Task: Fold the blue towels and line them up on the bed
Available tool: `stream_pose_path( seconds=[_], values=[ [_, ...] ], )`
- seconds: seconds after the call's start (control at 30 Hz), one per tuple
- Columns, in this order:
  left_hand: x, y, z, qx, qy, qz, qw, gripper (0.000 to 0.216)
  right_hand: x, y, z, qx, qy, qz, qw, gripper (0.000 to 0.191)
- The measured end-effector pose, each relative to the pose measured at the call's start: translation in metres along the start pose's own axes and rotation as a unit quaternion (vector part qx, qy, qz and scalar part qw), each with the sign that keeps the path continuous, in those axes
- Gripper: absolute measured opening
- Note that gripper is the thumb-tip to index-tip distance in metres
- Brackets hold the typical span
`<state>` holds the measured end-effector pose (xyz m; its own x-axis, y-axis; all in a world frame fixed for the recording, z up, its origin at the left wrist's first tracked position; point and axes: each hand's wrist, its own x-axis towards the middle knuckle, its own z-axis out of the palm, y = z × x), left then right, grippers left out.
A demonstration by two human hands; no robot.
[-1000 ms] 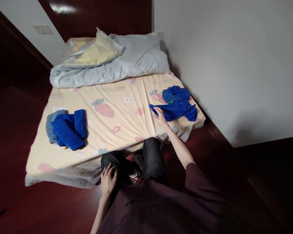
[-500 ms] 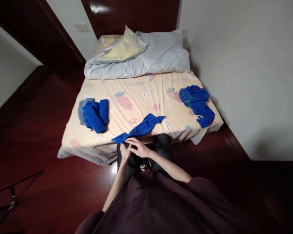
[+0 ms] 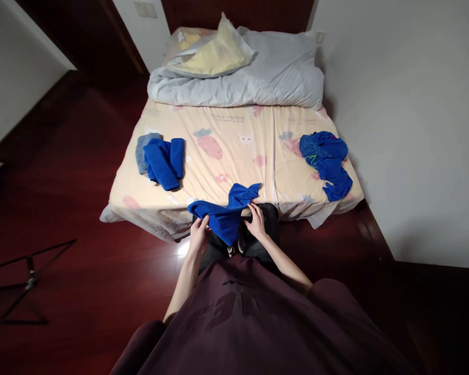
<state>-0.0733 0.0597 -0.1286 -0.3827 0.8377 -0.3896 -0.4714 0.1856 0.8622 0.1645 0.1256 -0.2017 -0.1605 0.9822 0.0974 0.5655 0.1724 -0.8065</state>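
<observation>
I hold a blue cloth (image 3: 225, 214) over my lap at the near edge of the mattress (image 3: 234, 156). My left hand (image 3: 199, 235) pinches its left corner. My right hand (image 3: 256, 221) grips its right edge, and the far end of the cloth lies on the mattress. A stack of folded blue cloths (image 3: 163, 160) on a grey one lies at the mattress's left. A heap of crumpled blue cloths (image 3: 326, 161) lies at its right.
A grey duvet (image 3: 254, 78) and a yellow pillow (image 3: 214, 54) are bunched at the head of the mattress. A white wall (image 3: 414, 104) runs along the right. Dark red wooden floor surrounds the mattress, with a black stand (image 3: 23, 284) at the left.
My right hand pulled one blue cloth from the right heap to the near edge. My left hand came up and took hold of it. Both hands have now spread apart along the cloth.
</observation>
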Motion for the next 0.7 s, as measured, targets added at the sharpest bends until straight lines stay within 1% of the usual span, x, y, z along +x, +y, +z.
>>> stream_pose_path(
  seconds=[0.03,0.1,0.17,0.27,0.33,0.4,0.5,0.6,0.67,0.7],
  values=[
    [-0.005,0.007,0.0,-0.028,-0.012,-0.019,0.999,0.048,0.003,0.001,0.001,-0.012,-0.003,-0.006,1.0,0.079],
    [-0.015,0.02,0.0,-0.067,-0.023,-0.053,0.996,0.043,0.008,-0.001,0.006,-0.025,-0.031,-0.022,0.999,0.076],
    [-0.023,0.031,-0.002,-0.101,-0.009,-0.08,0.992,0.033,0.008,-0.007,0.015,-0.018,-0.076,-0.049,0.996,0.069],
    [-0.031,0.044,-0.005,-0.158,0.032,-0.097,0.982,0.02,-0.004,-0.02,0.03,0.037,-0.121,-0.105,0.986,0.055],
    [-0.033,0.05,-0.009,-0.18,0.052,-0.098,0.977,0.021,-0.016,-0.03,0.037,0.09,-0.112,-0.122,0.982,0.04],
    [-0.033,0.053,-0.016,-0.179,0.063,-0.089,0.978,0.029,-0.024,-0.039,0.036,0.129,-0.078,-0.104,0.983,0.031],
    [-0.028,0.055,-0.032,-0.168,0.088,-0.06,0.98,0.043,-0.028,-0.05,0.021,0.151,-0.019,-0.069,0.986,0.031],
    [-0.021,0.053,-0.046,-0.131,0.094,-0.021,0.987,0.05,-0.027,-0.063,-0.005,0.152,0.013,-0.05,0.987,0.031],
    [-0.02,0.05,-0.049,-0.073,0.106,0.031,0.991,0.05,-0.029,-0.078,-0.023,0.158,0.025,-0.036,0.986,0.032],
    [-0.022,0.05,-0.048,-0.035,0.127,0.074,0.989,0.048,-0.031,-0.086,-0.031,0.166,0.027,-0.035,0.985,0.032]
  ],
)
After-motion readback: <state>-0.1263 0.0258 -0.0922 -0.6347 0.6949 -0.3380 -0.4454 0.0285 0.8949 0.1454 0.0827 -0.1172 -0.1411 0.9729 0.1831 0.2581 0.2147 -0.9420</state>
